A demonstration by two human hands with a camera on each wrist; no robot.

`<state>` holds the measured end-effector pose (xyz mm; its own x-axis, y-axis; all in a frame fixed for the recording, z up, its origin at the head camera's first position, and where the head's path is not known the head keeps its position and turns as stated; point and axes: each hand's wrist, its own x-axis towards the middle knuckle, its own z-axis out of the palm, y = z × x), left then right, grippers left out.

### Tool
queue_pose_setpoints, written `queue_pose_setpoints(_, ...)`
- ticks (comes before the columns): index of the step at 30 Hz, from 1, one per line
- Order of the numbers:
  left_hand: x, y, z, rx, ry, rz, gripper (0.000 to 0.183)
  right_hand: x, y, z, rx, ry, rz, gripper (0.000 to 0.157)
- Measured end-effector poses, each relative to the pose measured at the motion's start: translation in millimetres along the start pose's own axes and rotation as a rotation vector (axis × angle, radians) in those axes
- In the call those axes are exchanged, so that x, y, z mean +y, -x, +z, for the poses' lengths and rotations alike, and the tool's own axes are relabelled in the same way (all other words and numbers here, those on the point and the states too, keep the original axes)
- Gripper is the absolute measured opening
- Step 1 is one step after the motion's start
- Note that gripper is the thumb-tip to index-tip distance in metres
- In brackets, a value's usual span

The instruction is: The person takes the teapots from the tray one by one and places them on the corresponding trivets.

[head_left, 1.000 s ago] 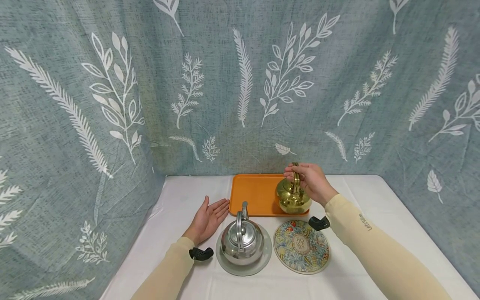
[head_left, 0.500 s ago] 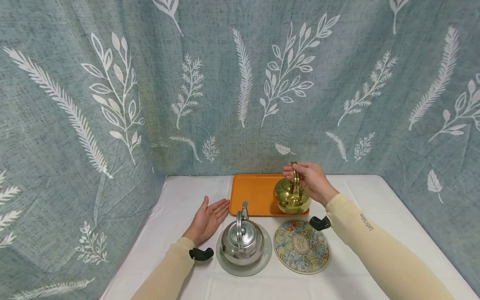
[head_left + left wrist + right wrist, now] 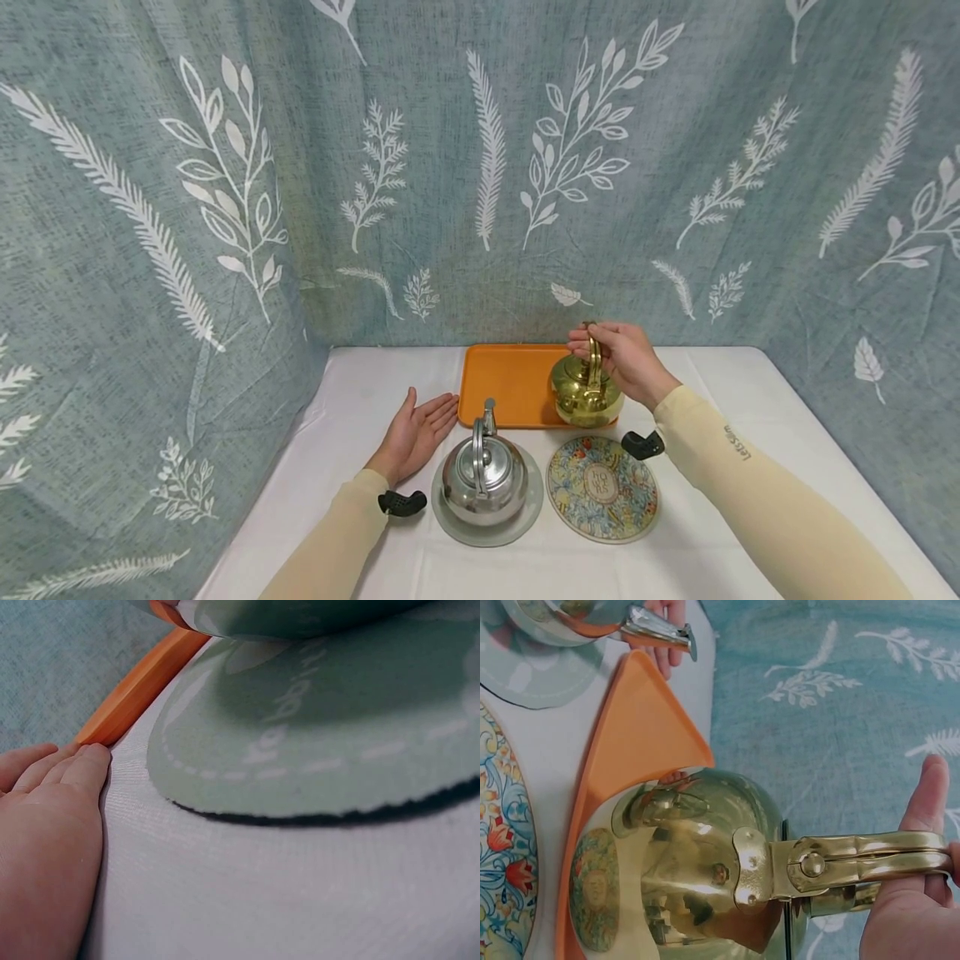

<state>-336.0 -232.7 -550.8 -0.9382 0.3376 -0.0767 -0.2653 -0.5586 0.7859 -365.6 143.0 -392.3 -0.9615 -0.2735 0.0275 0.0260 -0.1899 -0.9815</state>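
My right hand [image 3: 626, 358] grips the upright handle of a shiny brass-coloured kettle [image 3: 587, 398], which is at the right end of an orange tray [image 3: 504, 385]. In the right wrist view the kettle [image 3: 705, 862] fills the lower middle, and fingers pass under its handle [image 3: 870, 855]. Whether its base touches the tray cannot be told. My left hand [image 3: 415, 435] lies on the table with straight fingers and the palm turned toward the tray. Its fingertips [image 3: 94, 754] touch or nearly touch the tray's corner [image 3: 139, 690].
A silver kettle [image 3: 486, 492] stands on a round pale green mat [image 3: 517, 529], right of my left hand. Beside that lies a round patterned mat [image 3: 603, 492]. A leaf-print curtain [image 3: 450, 208] hangs behind and at the sides of the white-covered table [image 3: 570, 575].
The brass kettle and my right hand have barely shifted, staying over the tray's right end. My left hand keeps its place. The whole view has tilted very slightly.
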Motion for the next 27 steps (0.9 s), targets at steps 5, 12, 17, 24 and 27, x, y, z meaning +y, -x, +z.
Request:
queue_pose_setpoints(5,-0.4,1.2,0.2,0.007,0.009,0.000,0.094,0.2,-0.2,0.7,0.017,-0.010,0.011,0.042)
queue_pose_setpoints(12,-0.4,2.0,0.3,0.001,0.012,0.003,0.095,0.4,1.4,1.9,0.025,-0.029,0.019,0.041)
queue_pose_setpoints(17,0.6,1.6,0.4,0.001,0.017,-0.001,0.094,0.4,3.1,1.2,0.009,-0.049,0.012,0.042)
queue_pose_setpoints(24,1.5,3.7,-0.4,-0.011,0.008,-0.006,0.096,-0.5,5.2,2.2,0.013,-0.051,0.011,0.043)
queue_pose_setpoints(27,1.1,3.8,-0.3,-0.005,0.010,-0.013,0.096,-1.3,8.5,1.3,0.017,-0.047,0.015,0.043)
